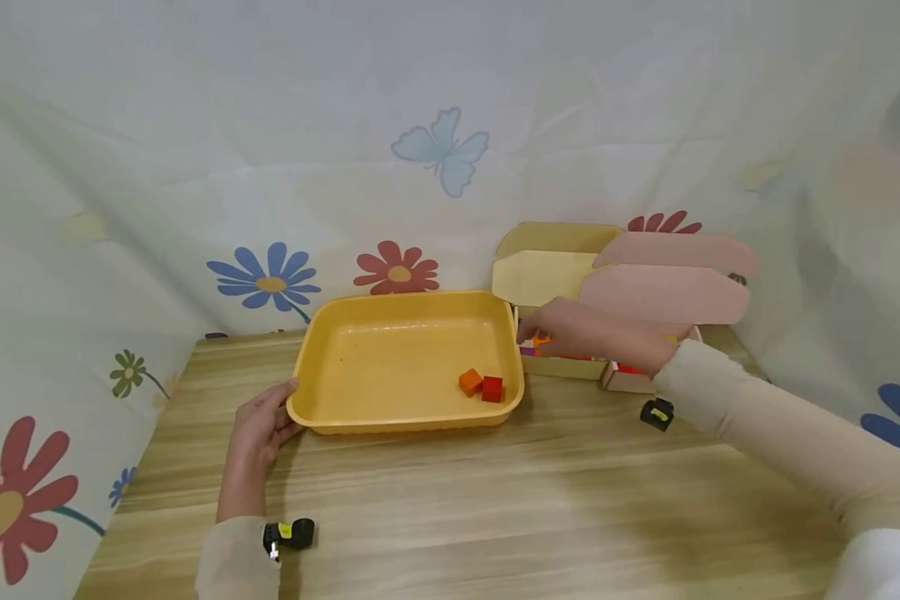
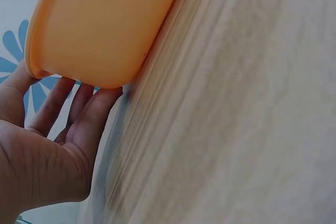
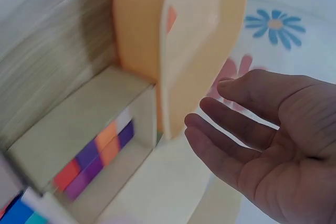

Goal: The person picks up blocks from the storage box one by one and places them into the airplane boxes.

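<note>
My left hand holds the left end of a yellow-orange plastic tray, thumb at the rim and fingers against the outer wall. In the left wrist view, the fingertips touch the tray's side. An orange block and a red block lie in the tray's right front corner. My right hand hovers over a pale yellow box. In the right wrist view, its fingers are loosely bent with nothing between them. Rows of coloured blocks sit inside that box.
A pink lidded box with coloured pieces stands right of the yellow one. Their raised lids lean toward the flower-patterned backdrop. All stand on a wood-grain table. Both wrists carry small black cameras.
</note>
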The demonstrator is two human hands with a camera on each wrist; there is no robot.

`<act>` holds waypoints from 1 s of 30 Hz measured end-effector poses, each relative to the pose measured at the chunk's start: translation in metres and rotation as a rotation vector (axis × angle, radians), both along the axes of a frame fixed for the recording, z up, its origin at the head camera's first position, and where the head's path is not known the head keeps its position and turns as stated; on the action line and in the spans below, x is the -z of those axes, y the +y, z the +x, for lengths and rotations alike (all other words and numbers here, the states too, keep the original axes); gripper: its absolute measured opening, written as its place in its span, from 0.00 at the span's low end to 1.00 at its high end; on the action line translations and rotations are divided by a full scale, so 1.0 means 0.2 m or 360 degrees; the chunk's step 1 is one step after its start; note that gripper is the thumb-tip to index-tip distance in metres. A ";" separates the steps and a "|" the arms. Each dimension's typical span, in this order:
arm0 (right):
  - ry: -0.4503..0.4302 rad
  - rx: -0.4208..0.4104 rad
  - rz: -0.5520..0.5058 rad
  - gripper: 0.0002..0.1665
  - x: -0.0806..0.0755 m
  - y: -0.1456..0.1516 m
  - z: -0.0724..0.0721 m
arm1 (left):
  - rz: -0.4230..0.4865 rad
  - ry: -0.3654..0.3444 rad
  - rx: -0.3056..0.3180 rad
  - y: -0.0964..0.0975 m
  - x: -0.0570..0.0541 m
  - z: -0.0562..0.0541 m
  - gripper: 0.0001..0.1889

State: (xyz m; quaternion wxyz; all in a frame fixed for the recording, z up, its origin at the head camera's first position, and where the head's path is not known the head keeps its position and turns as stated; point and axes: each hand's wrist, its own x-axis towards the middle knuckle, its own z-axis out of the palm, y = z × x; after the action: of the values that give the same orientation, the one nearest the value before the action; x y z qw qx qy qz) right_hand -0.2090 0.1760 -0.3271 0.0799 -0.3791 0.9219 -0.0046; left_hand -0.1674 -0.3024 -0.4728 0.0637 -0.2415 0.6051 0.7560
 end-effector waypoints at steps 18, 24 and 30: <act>-0.0522 -0.0008 0.0270 0.24 0.28 -0.55 -0.18 | 0.0016 -0.0032 0.0022 0.00 -0.02 -0.01 0.23; -0.0643 0.0081 0.0324 0.22 0.29 -0.62 -0.24 | -0.0021 -0.0046 0.0017 0.00 0.02 -0.02 0.34; -0.0688 0.0149 0.0349 0.16 0.31 -0.65 -0.28 | -0.0031 -0.0045 -0.0007 -0.02 0.06 -0.03 0.27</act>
State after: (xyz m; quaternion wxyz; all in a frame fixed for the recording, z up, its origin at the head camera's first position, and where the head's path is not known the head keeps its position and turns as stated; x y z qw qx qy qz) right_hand -0.2646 0.0462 -0.3886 0.3157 -0.3151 0.8949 0.0109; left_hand -0.1731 -0.3066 -0.4846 0.0684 -0.2540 0.6109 0.7468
